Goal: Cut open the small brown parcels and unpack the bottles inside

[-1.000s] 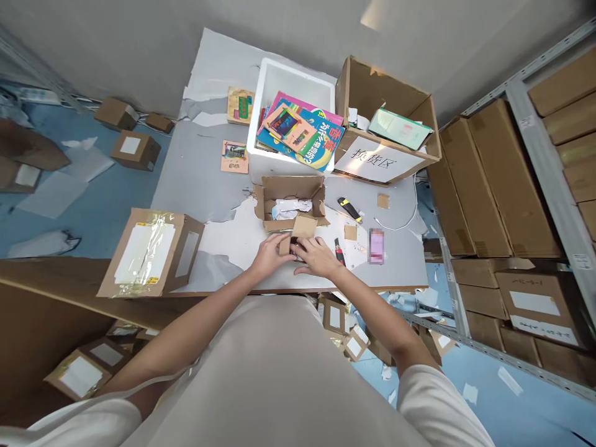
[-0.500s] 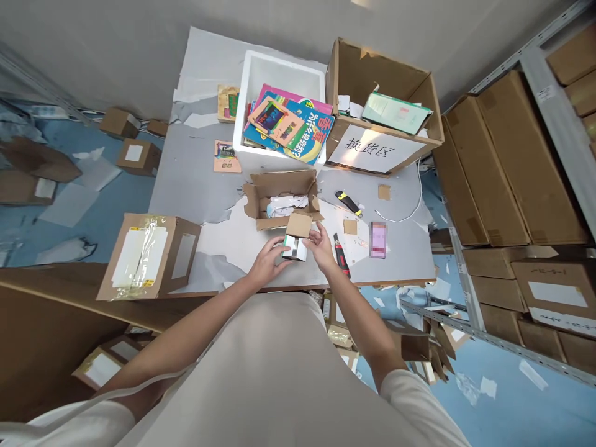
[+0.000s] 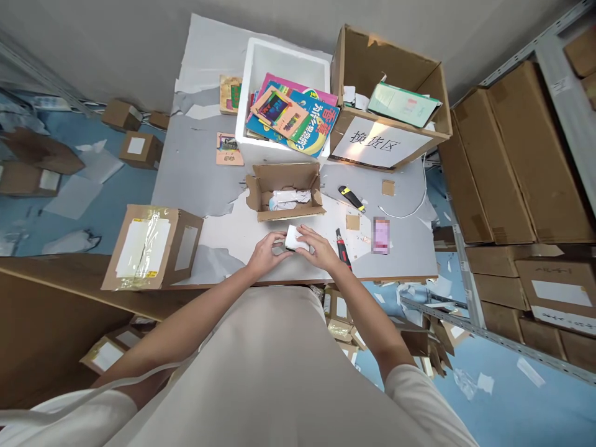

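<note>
A small white box [image 3: 294, 238] sits between my two hands near the table's front edge, its white face turned up. My left hand [image 3: 266, 253] grips it from the left, fingers bent against its side. From the right, my right hand [image 3: 317, 248] holds it with fingers over the upper edge and the thumb at the near side. Just beyond stands an open cardboard box [image 3: 291, 216] with crumpled white paper [image 3: 288, 198] inside. A red and black utility knife [image 3: 343, 248] lies right of my right hand, and a yellow and black cutter [image 3: 351, 198] lies farther back.
A white foam bin [image 3: 246, 118] with books and a large carton [image 3: 400, 158] with a labelled front stand at the back. A taped parcel [image 3: 144, 248] sits at the left edge. A phone [image 3: 380, 236] and a white cable [image 3: 405, 216] lie to the right.
The small box's brown flap stood up before; now a plain white face shows on top. My right hand has moved onto its upper edge. The camera view has shifted slightly.
</note>
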The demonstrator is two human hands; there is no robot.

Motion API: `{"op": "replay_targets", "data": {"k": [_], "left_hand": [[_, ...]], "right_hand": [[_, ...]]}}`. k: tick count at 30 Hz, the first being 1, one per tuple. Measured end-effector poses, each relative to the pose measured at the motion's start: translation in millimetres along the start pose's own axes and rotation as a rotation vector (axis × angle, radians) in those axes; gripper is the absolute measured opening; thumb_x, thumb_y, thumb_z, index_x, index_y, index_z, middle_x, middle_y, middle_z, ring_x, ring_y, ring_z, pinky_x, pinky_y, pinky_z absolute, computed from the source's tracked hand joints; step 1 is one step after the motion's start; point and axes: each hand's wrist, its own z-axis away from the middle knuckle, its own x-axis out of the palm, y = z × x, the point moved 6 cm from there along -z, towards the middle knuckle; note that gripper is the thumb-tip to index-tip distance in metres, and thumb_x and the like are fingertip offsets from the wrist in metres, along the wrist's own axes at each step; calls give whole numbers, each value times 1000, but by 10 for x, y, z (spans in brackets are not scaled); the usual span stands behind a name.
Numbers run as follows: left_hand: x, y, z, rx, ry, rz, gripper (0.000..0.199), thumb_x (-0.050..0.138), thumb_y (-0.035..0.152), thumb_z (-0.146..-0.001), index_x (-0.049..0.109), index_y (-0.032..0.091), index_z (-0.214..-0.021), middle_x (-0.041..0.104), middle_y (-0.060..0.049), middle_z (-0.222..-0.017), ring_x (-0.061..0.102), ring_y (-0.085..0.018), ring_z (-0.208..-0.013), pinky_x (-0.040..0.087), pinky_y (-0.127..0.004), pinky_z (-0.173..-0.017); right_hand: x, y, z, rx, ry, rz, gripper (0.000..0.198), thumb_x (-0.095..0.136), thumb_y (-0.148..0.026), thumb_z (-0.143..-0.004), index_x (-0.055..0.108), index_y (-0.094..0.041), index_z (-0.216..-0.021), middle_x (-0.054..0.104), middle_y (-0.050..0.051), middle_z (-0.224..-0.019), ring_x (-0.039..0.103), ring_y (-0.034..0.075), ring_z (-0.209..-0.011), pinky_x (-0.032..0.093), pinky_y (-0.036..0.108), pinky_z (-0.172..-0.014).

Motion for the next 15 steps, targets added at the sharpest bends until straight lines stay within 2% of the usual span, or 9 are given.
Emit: {"op": "replay_targets", "data": {"k": [3, 7, 10, 13, 15], "left_hand": [[-2, -40, 1, -15, 2, 34, 44, 68, 49, -76, 53, 19, -105, 63, -11, -113, 63, -22, -106, 58, -42, -85], [-71, 3, -7, 59, -62, -62, 35, 64, 49, -80, 59, 20, -99, 65, -12, -111, 63, -22, -104, 56, -42, -87], [-218, 112, -76, 203, -157, -192, 32, 62, 47, -82, 61, 20, -100, 65, -12, -115, 63, -22, -107, 52, -41, -94], [-440, 154, -285, 301, -156, -423, 40, 64, 47, -78, 62, 20, -107, 59, -14, -128, 55, -28, -121, 37, -50, -108], [-563, 75, -489, 263, -137, -589, 43, 64, 44, -77, 61, 21, -113, 56, -15, -132, 47, -33, -129, 24, -59, -112]], "right_hand": [[21, -33, -1, -35, -100, 116, 28, 56, -45, -89, 64, -22, -101, 53, 16, -138, 40, 28, -136, 35, 54, -109], [42, -55, 71, -53, -191, 259, 39, 72, -48, -75, 64, -21, -102, 38, 17, -148, 30, 35, -140, 31, 59, -108], [58, 16, 137, 50, -186, 310, 39, 72, -38, -77, 62, -21, -110, 35, 18, -145, 38, 33, -133, 42, 53, -100], [77, 39, 130, 95, -160, 327, 38, 72, -29, -75, 61, -22, -111, 41, 17, -136, 49, 30, -121, 50, 46, -91], [66, -20, 76, 53, -129, 321, 39, 73, -27, -72, 62, -23, -108, 45, 14, -131, 52, 29, -115, 51, 44, -86]]}}
